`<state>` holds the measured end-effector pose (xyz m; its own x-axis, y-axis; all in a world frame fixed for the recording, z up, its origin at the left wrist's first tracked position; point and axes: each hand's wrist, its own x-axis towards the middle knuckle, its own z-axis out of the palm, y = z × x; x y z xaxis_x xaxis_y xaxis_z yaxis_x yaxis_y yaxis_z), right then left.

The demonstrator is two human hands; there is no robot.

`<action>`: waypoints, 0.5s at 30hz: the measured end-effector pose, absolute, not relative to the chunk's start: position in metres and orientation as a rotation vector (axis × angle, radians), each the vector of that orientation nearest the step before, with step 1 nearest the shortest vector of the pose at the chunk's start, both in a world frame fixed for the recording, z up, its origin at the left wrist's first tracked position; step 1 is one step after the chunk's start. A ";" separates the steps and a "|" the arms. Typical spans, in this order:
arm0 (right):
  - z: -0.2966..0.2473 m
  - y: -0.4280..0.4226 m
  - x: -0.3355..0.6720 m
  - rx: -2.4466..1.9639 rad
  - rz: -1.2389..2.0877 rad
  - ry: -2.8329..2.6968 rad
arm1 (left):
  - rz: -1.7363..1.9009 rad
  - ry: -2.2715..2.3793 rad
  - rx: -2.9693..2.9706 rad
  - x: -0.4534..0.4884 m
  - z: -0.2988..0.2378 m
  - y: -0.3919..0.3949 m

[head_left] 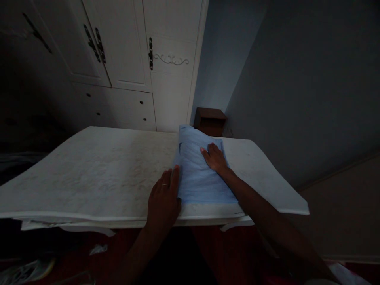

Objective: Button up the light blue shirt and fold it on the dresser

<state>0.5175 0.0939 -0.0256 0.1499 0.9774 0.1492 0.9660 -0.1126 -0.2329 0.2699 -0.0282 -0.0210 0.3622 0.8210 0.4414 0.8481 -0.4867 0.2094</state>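
A folded light blue cloth (197, 180) lies on the white table (97, 174), toward its right side and reaching the near edge. My left hand (164, 200) rests flat against the cloth's left edge, fingers stretched out, a ring on one finger. My right hand (214, 158) lies flat on top of the cloth near its middle, fingers spread and pressing down. Neither hand grips anything.
A white wardrobe (124, 59) with dark handles and drawers stands behind the table. A small brown wooden stand (210, 120) sits in the corner by the grey wall (297, 91). Pale items lie on the dark red floor (97, 249) under the table's near left.
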 end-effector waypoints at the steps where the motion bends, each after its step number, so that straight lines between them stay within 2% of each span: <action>1: -0.026 0.095 0.519 -2.153 0.084 -1.881 | -0.754 -1.541 -2.536 0.269 -0.022 -0.030; 10: -0.031 0.100 0.526 -2.126 0.115 -1.843 | -0.656 -0.943 -2.639 0.264 -0.027 -0.012; 15: -0.027 0.102 0.524 -2.133 0.045 -1.920 | -0.478 -0.899 -2.843 0.254 -0.005 -0.005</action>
